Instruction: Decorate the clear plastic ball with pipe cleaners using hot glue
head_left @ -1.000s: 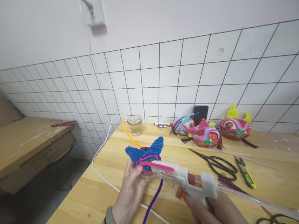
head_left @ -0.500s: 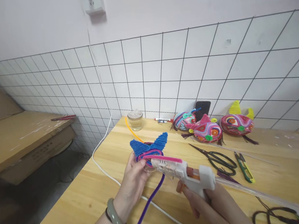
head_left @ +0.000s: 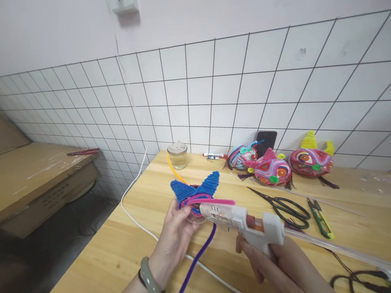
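Note:
My left hand (head_left: 180,228) is closed on a pipe-cleaner craft piece (head_left: 198,202) with two blue ribbed ears and pink and blue coils. An orange, a pink and a purple pipe cleaner (head_left: 197,262) trail from it. In my right hand (head_left: 276,267) is a white hot glue gun (head_left: 255,228), gripped by its handle with a finger near the orange trigger. The gun's front end points left at the craft piece; its tip is hidden behind the pink strand and the piece. A long clear glue stick (head_left: 333,246) sticks out behind the gun.
Finished colourful craft pieces (head_left: 272,169) stand at the back right near a dark phone (head_left: 267,143). Black-handled scissors (head_left: 286,209) and green-yellow snips (head_left: 320,219) lie on the right. A glass cup (head_left: 177,156) is near the wall. A white cord (head_left: 137,223) crosses the table.
The glue gun has moved slightly right and down, its front end still beside the craft piece. My left hand keeps its hold, with the piece nearly unmoved.

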Demonstrator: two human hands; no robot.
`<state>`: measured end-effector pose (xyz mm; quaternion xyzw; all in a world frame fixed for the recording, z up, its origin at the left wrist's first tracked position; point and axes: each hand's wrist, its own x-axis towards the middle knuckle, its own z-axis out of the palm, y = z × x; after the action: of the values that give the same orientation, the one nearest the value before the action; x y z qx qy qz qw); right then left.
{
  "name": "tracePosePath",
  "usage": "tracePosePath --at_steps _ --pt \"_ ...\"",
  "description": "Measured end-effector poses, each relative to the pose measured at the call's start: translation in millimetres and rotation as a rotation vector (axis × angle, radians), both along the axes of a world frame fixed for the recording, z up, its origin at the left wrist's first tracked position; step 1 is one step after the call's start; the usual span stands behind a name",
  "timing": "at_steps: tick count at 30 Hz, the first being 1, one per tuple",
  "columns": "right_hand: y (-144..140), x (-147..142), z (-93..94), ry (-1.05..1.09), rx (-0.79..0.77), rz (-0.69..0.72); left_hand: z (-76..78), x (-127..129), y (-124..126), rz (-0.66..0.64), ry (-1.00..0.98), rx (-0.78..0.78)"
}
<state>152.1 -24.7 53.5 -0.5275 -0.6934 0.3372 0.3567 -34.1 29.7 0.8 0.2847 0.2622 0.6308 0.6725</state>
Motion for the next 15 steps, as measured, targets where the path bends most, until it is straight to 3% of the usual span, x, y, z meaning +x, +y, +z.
tracePosePath --at_steps 15 --pt "-2.8 -4.0 7.2 0.023 0.037 -0.031 1.5 -0.6 -0.5 0.032 0.009 -0.044"
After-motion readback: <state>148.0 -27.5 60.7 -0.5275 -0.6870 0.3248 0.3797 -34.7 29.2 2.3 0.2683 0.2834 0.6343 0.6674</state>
